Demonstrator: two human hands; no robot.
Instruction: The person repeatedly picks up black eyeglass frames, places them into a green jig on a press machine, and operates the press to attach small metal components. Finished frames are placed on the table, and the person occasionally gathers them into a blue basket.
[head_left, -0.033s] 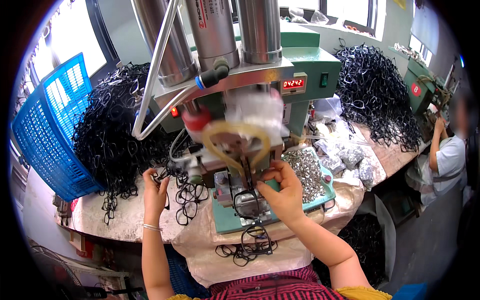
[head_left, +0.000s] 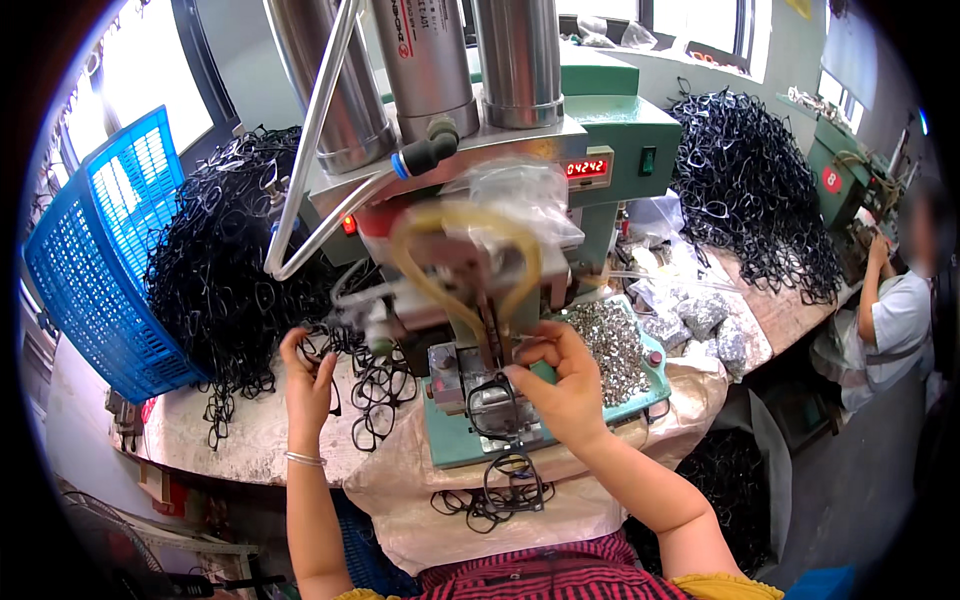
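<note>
A black eyeglass frame sits at the metal fixture of a pneumatic press. My right hand is closed with its fingers curled, thumb and fingertip at the frame's upper corner; the exact contact is partly hidden. Out to the left, my left hand pinches another black eyeglass frame beside the pile. Above the fixture, the press head carries a yellow tube loop and a clear plastic bag. Further black frames hang and lie just below the fixture.
Black frames heap up at the left and far right. A blue crate leans at the left. Small metal parts fill a green tray, near plastic bags. A person works at the far right.
The press head with its yellow tube loop has risen, and the plastic bag on it is less blurred. My left hand has shifted very slightly; my right stays at the fixture.
</note>
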